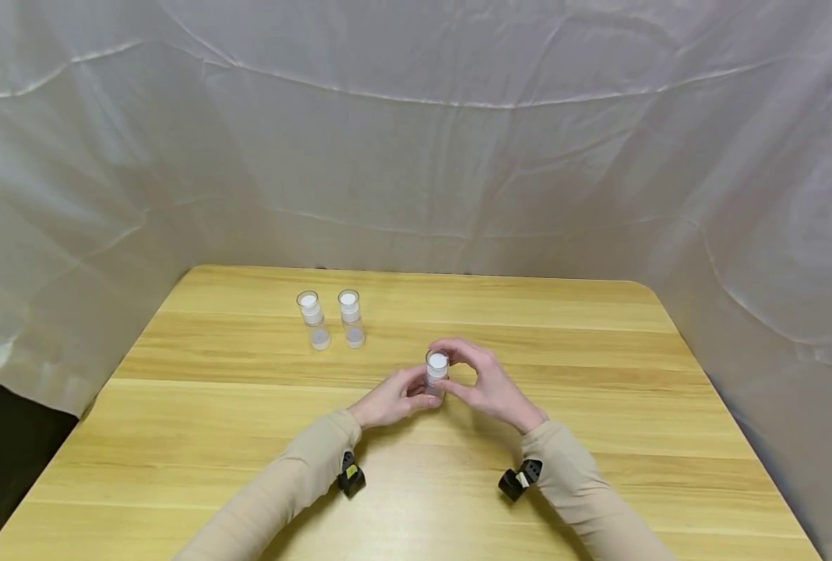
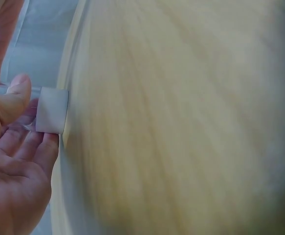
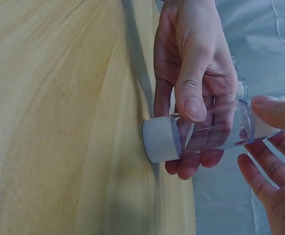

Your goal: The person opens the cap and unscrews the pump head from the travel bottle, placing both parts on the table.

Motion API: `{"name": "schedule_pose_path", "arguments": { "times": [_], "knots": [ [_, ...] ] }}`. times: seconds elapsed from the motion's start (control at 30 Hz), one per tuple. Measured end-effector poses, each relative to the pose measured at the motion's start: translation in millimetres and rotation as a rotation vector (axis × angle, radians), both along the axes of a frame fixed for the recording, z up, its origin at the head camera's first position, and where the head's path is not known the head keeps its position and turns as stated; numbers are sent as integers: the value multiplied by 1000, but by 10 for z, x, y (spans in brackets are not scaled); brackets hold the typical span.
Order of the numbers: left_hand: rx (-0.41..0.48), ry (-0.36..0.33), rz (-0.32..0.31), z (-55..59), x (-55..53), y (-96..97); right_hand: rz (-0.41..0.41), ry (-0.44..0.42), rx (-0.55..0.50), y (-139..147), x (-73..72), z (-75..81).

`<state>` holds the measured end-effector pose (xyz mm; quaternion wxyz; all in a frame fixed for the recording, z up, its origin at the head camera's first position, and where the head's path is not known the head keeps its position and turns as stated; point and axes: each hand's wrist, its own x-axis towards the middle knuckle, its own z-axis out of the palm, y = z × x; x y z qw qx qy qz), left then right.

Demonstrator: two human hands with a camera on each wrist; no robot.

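1. Head view. On my remote feed, the person's left hand (image 1: 391,399) curls round the lower body of a clear cylindrical bottle (image 1: 435,372), while the right hand (image 1: 491,389) grips its capped top from the other side. The bottle is near the middle of the table, apart from two similar bottles (image 1: 314,318) (image 1: 351,315), both upright toward the far left.

2. Left wrist view. I see the left thumb and fingers closed about the clear body, just above its white base (image 2: 52,110). The bottle's upper part lies mostly out of frame.

3. Right wrist view. I find the right thumb and fingers round the clear cap (image 3: 282,95), above the seam; the base appears to meet the tabletop. In my judgement, smooth walls could slip under a loose grip, uneven pressure could tilt the narrow base, and a sudden pull could jerk the cap free.

4. Surface and room, head view. I note a pale wood-grain table (image 1: 633,374), enclosed by creased, silvery-grey fabric (image 1: 416,171); a dark area (image 1: 9,460) shows at lower left.
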<state>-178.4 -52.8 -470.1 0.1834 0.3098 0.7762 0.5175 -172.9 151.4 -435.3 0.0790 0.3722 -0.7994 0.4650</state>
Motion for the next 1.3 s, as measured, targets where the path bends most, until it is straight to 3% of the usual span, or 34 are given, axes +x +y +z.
{"name": "schedule_pose_path", "arguments": {
  "times": [0.3,0.57,0.73,0.93,1.17,1.3],
  "knots": [
    [-28,16,13,11,-9,-23,-11,24,-61,-10,-7,30],
    [-32,11,15,31,4,-15,-21,30,-284,7,6,151],
    [-36,5,18,30,-1,0,-116,80,-377,108,-46,205],
    [-53,14,31,22,0,7,-301,107,-317,306,-141,163],
    [-54,24,38,23,1,6,-445,130,-198,537,-259,92],
    [-48,23,30,12,-9,4,-536,102,-118,680,-343,30]
  ]
}}
